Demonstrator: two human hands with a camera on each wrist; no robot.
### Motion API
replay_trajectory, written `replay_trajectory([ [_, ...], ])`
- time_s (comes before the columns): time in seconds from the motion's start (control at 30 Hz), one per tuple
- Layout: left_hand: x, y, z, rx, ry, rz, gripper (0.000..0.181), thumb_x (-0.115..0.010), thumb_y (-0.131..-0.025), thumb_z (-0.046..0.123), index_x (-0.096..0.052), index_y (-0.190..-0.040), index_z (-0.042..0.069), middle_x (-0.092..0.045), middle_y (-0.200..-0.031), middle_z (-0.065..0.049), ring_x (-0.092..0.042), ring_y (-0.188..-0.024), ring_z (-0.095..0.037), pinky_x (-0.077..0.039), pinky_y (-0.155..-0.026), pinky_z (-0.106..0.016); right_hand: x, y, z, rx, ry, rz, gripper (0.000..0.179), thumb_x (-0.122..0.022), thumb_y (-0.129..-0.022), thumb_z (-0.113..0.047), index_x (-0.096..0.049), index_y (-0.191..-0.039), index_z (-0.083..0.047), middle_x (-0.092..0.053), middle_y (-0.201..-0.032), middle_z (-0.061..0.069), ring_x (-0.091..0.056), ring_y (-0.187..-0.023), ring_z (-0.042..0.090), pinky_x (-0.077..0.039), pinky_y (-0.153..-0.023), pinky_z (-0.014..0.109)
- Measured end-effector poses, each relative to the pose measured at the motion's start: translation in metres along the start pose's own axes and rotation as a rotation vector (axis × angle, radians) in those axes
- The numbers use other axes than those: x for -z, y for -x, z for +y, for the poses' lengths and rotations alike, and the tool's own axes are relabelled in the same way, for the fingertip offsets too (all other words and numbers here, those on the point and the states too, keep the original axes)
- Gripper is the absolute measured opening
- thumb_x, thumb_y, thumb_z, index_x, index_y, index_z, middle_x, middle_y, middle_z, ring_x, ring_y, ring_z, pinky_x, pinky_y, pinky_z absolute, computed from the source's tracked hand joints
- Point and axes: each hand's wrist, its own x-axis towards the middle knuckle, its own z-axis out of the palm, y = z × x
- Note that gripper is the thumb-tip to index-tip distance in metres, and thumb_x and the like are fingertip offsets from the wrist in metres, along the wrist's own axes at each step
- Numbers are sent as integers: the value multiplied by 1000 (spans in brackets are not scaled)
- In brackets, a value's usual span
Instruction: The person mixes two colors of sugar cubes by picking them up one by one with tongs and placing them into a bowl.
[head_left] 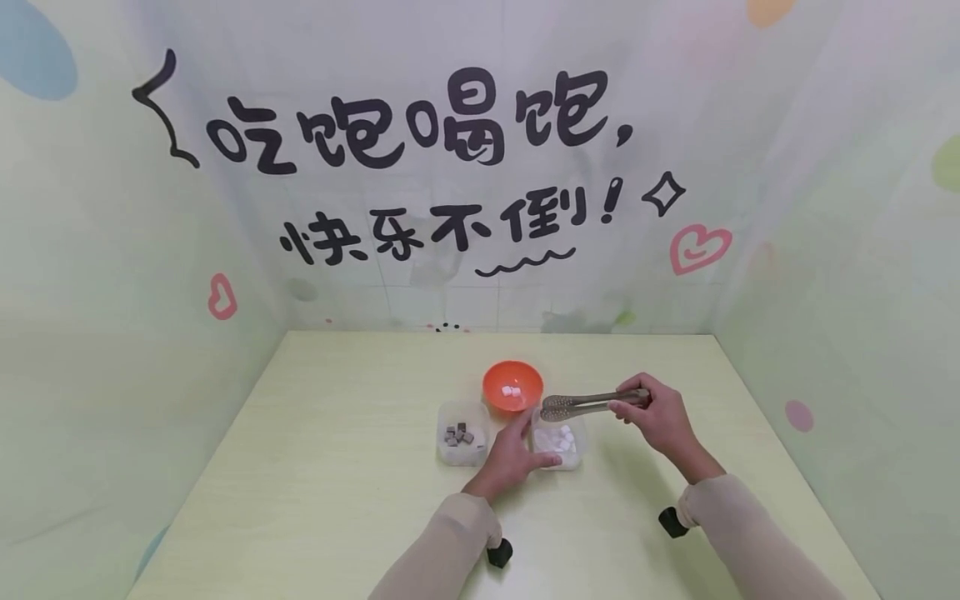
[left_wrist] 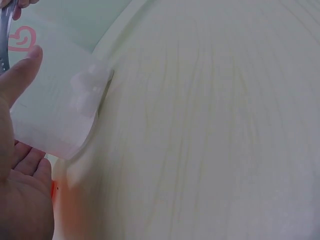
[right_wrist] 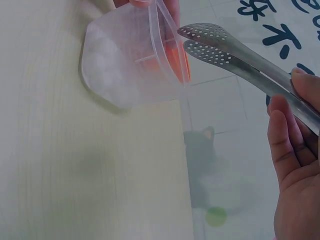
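The left hand (head_left: 510, 458) grips the tub (head_left: 577, 461), thumb along the near side and fingers round toward the back, while the right hand (head_left: 660, 417) pinches the tongs (right_wrist: 250, 76) between thumb and fingers. The tongs' tips stand slightly apart, with nothing visible between them, just by the tub's back rim (whether metal touches plastic cannot be told). White cubes (head_left: 566, 439) lie in that tub; two or so more sit in the bowl (head_left: 519, 375) behind it, and brown cubes (head_left: 453, 439) fill part of the other tub (head_left: 463, 458), which stands to the left on the table (head_left: 360, 450). The likeliest trouble is a snag: lowered from here, the tips could catch the rim and jolt the tub, which looks thin and light, so a loosened left hand might let it slide or tip. The left fingers are also near the tips, and a careless squeeze might nip one. The cubes seem small and smooth; held off-centre by those rounded tips, one could well squirt out and land on the table. A bump backward, finally, would probably shove the bowl, since it stands so close.
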Motion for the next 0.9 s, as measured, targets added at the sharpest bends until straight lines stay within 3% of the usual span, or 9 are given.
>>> replay_trajectory([
  [0.13, 0, 0, 0, -7, 9, 3, 98, -87, -73, 26, -31, -153, 13, -38, -153, -2, -35, -139, -23, -32, -111, -39, 0, 2, 1, -2, 16, -24, 21, -77, -82, -4, -62, -96, 0, -68, -71, 7, -64, -60, 15, -52, -52, 27],
  [0.47, 1, -1, -2, -11, 18, -6, 99, -87, -72, 27, -31, -153, 12, -38, -153, -5, -34, -140, -23, -31, -112, -39, 2, 8, 8, -24, 11, -112, 22, -77, -83, -6, -62, -97, 0, -68, -72, 5, -63, -61, 17, -53, -53, 31],
  [0.7, 1, -1, -2, -19, 8, -14, 101, -87, -71, 31, -31, -153, 12, -38, -153, -4, -34, -139, -22, -32, -111, -38, 1, 10, 10, -25, 35, -172, 21, -78, -82, -9, -63, -95, -4, -67, -71, 2, -60, -59, 16, -47, -47, 27],
  [0.9, 1, -1, -2, -18, -6, -10, 102, -87, -71, 31, -30, -153, 13, -38, -153, -4, -34, -139, -22, -32, -111, -38, 2, 5, 11, 10, 79, -242, 19, -77, -82, -7, -62, -93, -5, -65, -70, 0, -59, -58, 14, -46, -47, 26],
])
